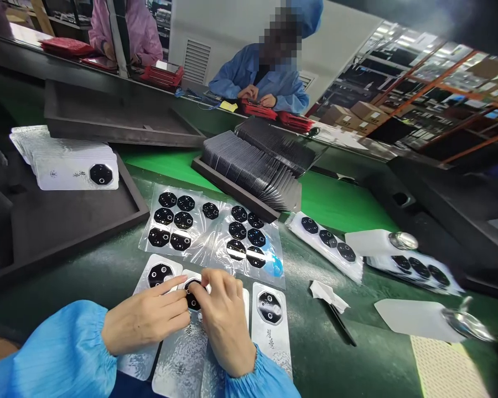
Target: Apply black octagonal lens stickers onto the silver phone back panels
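My left hand (151, 318) reaches in from the left, fingers stretched out, its fingertips at a black octagonal cover (192, 302) on a silvery panel (178, 356). My right hand (224, 318) has curled fingers, with thumb and fingertips pinched at the same cover's upper right edge; whether the cover is lifted is hidden. To the left lies a similar panel (139, 362), partly under my left hand, bearing its own octagonal cover (159, 275). Another panel (271, 345) with a cover lies at right. A further panel is mostly hidden beneath my right hand.
Clear plastic sheets (199, 246) with several black octagons lie beyond the panels. A dark rack (249, 166) holds thin dark sheets. Stacked silver panels (72, 166) sit in a black tray (124, 213). Tweezers (340, 323), white spatula-like pieces (417, 320) and wrapped strips (327, 246) lie right. A co-worker (240, 72) sits opposite.
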Demonstrator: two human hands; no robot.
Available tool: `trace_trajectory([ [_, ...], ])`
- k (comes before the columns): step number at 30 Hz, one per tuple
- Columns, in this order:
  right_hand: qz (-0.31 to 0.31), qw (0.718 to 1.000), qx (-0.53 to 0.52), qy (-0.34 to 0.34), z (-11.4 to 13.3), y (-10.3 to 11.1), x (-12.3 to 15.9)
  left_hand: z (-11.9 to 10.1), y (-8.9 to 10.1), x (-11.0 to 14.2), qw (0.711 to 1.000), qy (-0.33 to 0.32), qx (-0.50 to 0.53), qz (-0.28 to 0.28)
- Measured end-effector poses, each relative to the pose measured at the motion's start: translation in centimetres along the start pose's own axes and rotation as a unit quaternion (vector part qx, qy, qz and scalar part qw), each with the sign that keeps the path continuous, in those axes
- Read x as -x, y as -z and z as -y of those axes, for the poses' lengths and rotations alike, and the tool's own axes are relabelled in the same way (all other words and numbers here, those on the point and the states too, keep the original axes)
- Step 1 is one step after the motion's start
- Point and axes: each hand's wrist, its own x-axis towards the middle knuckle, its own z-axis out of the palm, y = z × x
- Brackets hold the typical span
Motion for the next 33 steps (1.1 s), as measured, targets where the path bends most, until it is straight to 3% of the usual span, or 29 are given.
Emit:
trace_trajectory([
  [10, 0.000, 1.000, 0.001, 0.016, -0.2, -0.1, -0.3, 0.0, 0.2, -0.2, 1.000, 0.004, 0.015, -0.006],
  [14, -0.029, 0.992, -0.115, -0.038, -1.1, 0.2, -0.5, 0.0, 0.0, -0.1, 1.000, 0.008, 0.021, -0.002],
  [17, -0.084, 0.942, -0.287, -0.153, -2.2, 0.8, -0.5, 0.0, 0.0, 0.0, 0.999, 0.012, 0.037, -0.004],
  [20, -0.081, 0.889, -0.389, -0.229, -3.4, 1.1, -0.3, 0.1, 0.1, -0.2, 0.999, 0.012, 0.053, -0.001],
  [25, -0.034, 0.842, -0.482, -0.238, -4.7, 1.3, 0.1, -0.1, 0.4, -0.3, 0.999, 0.007, 0.044, -0.009],
  [29, -0.035, 0.801, -0.528, -0.280, -4.5, 1.3, 0.3, -0.9, 0.7, 0.5, 0.996, -0.041, 0.038, -0.067],
  [31, -0.051, 0.811, -0.505, -0.290, -4.1, 1.2, 0.4, -1.1, 1.1, 1.4, 0.992, -0.055, 0.054, -0.097],
  [33, -0.063, 0.851, -0.441, -0.280, -3.8, 1.1, 0.5, -0.8, 1.7, 2.5, 0.991, -0.042, 0.063, -0.109],
])
